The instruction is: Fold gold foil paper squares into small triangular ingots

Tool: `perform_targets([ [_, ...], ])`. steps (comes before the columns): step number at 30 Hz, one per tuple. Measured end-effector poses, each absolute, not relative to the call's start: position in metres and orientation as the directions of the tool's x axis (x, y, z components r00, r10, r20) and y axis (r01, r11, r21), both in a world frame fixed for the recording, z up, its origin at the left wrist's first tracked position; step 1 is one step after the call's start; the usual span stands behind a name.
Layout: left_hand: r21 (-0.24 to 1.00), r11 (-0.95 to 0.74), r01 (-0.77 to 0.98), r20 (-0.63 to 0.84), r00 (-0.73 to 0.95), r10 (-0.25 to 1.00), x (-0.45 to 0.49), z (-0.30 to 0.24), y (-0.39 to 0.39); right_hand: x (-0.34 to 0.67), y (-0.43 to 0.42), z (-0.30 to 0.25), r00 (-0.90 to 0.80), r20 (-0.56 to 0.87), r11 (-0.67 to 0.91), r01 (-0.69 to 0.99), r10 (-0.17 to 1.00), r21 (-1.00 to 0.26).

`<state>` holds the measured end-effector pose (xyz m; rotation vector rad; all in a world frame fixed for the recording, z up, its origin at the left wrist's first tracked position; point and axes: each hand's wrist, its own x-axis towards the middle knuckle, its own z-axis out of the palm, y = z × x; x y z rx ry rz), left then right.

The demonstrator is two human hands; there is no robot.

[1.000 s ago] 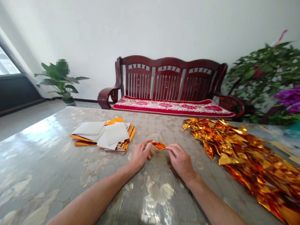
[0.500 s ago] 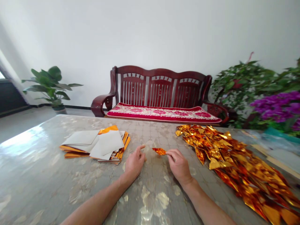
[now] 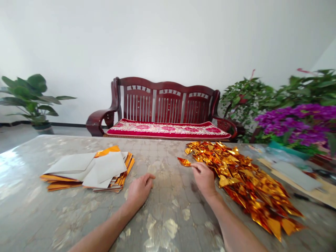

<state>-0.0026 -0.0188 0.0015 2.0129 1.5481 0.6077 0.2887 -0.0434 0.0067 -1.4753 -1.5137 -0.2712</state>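
My right hand (image 3: 204, 178) pinches one end of a folded gold foil paper piece (image 3: 184, 162), whose pointed body sticks out to the left above the table. The piece is shiny orange-gold. Just beyond and to the right of that hand lies a large heap of similar folded gold foil pieces (image 3: 252, 185). My left hand (image 3: 140, 189) rests low over the table with nothing visible in it, its fingers loosely bent and the index finger reaching right. Left of it sits a loose stack of white-backed, orange-faced paper sheets (image 3: 105, 169), spread in uneven layers.
The table (image 3: 162, 210) has a glossy floral cover. A dark wooden bench (image 3: 168, 101) with a red and white cushion stands behind it. Purple flowers (image 3: 296, 122), a plastic bag and a flat grey board (image 3: 295, 175) are at the right. A potted plant (image 3: 34, 94) stands far left.
My right hand has carried the foil piece right and slightly up, closer to the heap. My left hand has drawn back leftward and down. The view has turned a little to the right.
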Motion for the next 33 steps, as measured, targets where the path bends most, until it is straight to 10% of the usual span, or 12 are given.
perform_targets([
  [19,0.616,-0.245,0.749,0.031,0.287,0.957,-0.003,-0.001,-0.018,0.506,-0.118,0.090,0.616,0.678,-0.536,0.758,0.402,-0.372],
  [33,0.611,-0.257,0.749,0.034,0.300,0.953,-0.001,0.004,-0.021,0.452,-0.101,0.092,0.543,0.725,-0.435,0.824,0.424,-0.363],
])
